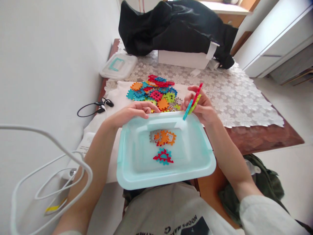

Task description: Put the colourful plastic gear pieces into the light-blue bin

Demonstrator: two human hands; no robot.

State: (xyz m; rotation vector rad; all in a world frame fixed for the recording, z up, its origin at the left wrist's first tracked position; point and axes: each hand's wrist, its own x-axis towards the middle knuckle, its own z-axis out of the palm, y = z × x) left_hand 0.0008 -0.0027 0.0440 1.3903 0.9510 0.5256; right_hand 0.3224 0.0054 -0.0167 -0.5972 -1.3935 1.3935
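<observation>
The person sits with a pale blue bin on the lap, its far rim against the counter edge. The right hand hovers just beyond the bin's far right corner, fingers pinched on a small stack of flat tiles held edge-on, red, green and blue. The left hand rests at the bin's far left rim, fingers curled loosely toward the pile of coloured tiles lying on the counter just beyond the bin; whether it holds a tile cannot be told. Inside the bin lie a few tiles already: an orange and grey cluster near the middle and a red and blue triangle nearer the person. Beyond the pile sit a clear lid, a white box and a black cloth; a black cable lies left of the pile. By the look of it, the step in hand is gathering tiles from the pile into the bin, with most still outside it. The next move calls for bringing the right hand over the bin and letting go of the stack, while the left picks another tile from the pile.
</observation>
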